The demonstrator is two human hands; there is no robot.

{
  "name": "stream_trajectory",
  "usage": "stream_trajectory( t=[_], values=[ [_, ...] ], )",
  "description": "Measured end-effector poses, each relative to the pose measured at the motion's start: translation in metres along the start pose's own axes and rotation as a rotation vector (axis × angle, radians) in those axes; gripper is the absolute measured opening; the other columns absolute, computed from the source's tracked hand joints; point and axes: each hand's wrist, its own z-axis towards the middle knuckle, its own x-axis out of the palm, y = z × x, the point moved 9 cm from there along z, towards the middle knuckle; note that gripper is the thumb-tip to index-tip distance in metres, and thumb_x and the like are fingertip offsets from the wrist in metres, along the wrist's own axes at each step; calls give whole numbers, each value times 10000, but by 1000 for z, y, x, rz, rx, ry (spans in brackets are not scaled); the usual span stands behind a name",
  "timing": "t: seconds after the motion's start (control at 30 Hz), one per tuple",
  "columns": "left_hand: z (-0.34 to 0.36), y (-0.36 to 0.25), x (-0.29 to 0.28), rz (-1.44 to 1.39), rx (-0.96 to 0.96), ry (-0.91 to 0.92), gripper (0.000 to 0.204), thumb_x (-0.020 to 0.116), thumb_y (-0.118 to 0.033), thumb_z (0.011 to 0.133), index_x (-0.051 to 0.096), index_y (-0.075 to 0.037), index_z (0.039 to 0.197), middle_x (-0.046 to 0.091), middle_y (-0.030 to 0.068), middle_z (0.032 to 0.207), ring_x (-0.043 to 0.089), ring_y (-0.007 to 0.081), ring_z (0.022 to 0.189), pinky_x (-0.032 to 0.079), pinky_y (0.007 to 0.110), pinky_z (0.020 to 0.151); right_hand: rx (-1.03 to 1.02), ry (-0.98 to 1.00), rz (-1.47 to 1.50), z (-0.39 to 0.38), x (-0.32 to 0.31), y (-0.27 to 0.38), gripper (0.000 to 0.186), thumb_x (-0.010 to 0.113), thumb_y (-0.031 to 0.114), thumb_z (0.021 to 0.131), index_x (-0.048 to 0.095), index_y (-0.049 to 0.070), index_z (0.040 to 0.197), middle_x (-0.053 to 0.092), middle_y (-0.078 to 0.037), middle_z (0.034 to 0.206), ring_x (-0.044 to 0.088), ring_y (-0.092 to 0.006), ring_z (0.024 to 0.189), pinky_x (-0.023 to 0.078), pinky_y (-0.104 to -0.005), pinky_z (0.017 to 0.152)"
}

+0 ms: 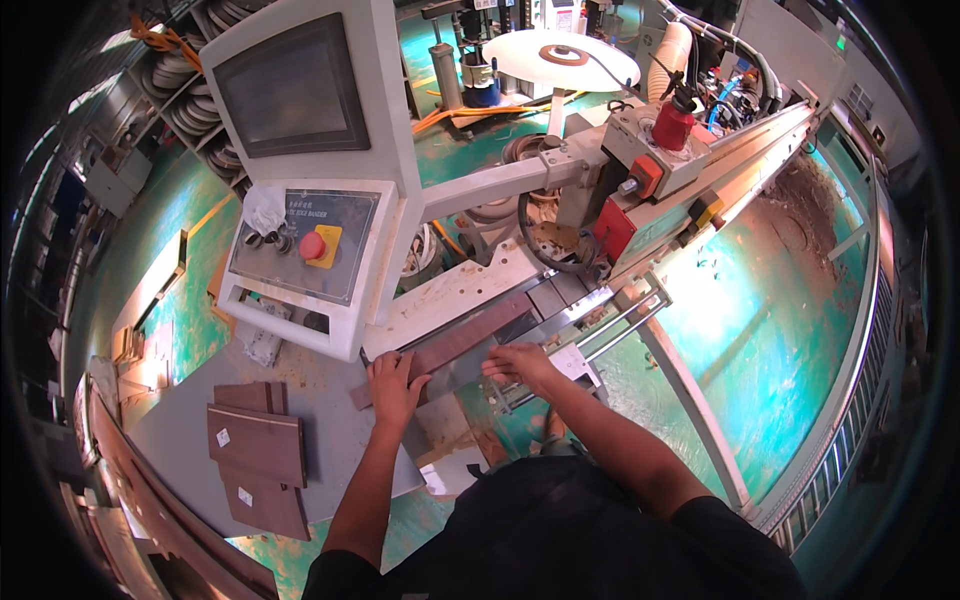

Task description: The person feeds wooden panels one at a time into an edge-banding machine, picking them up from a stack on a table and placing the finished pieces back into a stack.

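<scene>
A long, narrow brown board (465, 335) lies slantwise on the machine's metal bed, its near end to the left. My left hand (393, 388) is closed over that near end, fingers across the far edge and thumb along the near one. My right hand (518, 364) hovers just off the board's near side. Its fingers are loosely bent and a little apart, with nothing visible in them. To the left, several brown panels (258, 440) with small white labels lie in an overlapping stack on a grey table (175, 425).
A white control console (375, 250) with a dark screen and red stop button (313, 246) stands over the bed's left side. Ahead right is the machine head with a red bottle (675, 122). Metal guide rods (625, 328) and a frame rail (700, 420) stretch along my right.
</scene>
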Motion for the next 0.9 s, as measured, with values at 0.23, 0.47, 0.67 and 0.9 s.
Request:
stream_trajectory(
  t=[0.23,0.47,0.67,0.9],
  values=[
    [8,8,-8,-1,-62,-192,658,924,-265,735,649,-42,1290,597,184,1276,553,410,1208,426,528,1064,31,-79,60,55,40,-10,395,652,311,1068,675,-84,1081,784,-223,950,790,-277,762,655,-342,667],
    [-24,61,-50,68,-226,-197,563,933,-299,725,576,-15,1056,576,216,1089,562,466,1029,438,570,888,-89,-213,-94,75,32,5,405,603,296,1096,697,-65,941,781,-194,814,763,-258,628,603,-343,523],
    [-68,139,-14,27,-375,94,390,808,-260,901,623,-13,1139,715,216,939,709,455,866,549,531,740,-158,-233,-265,66,40,15,471,591,326,1091,752,-25,822,775,-113,726,746,-191,595,593,-318,559],
    [-33,98,-8,-136,-233,124,281,727,-114,931,655,-27,1188,743,207,1025,732,415,947,560,490,829,-230,-358,-465,48,15,41,535,595,365,1067,754,20,689,753,-65,651,730,-173,564,606,-338,615]
  ],
)
